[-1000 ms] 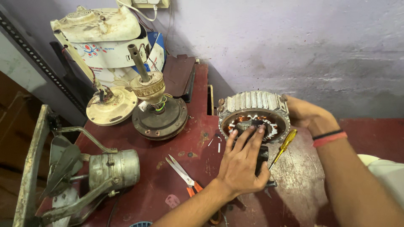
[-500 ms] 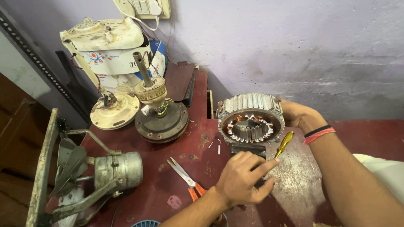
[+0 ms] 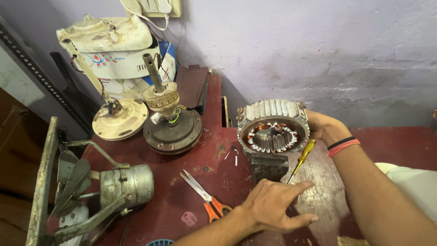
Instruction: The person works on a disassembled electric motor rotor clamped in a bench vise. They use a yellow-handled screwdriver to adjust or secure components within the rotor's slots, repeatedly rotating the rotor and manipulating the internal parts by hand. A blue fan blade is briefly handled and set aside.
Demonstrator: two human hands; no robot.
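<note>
**Fan motor stator held at the wall side of a red bench**

The right hand (image 3: 321, 125) is on the far side of a round motor stator (image 3: 273, 130) and grasps its ribbed metal outer ring; the fingers are hidden behind the ring, only the back of the hand and the wrist with a black and a red band can be seen. The stator stands tilted, its open face with copper windings and white insulation turned toward the person. It rests on a dark metal block (image 3: 269, 166) just below it.

The left hand (image 3: 275, 207) is nearer to the person, apart from the stator, with fingers spread and released; it holds nothing and hovers over the red table (image 3: 182, 196), if it touches the surface I cannot tell. Between the two hands lies a screwdriver with yellow handle (image 3: 302, 157), its tip toward the left hand. Just left of the left hand lie scissors with orange handles (image 3: 205, 193).

Further to the left of both hands stand a brown motor base with a shaft (image 3: 170, 123), a cream round cover (image 3: 119, 119), and a grey fan motor with blades in a frame (image 3: 123, 184)
</note>
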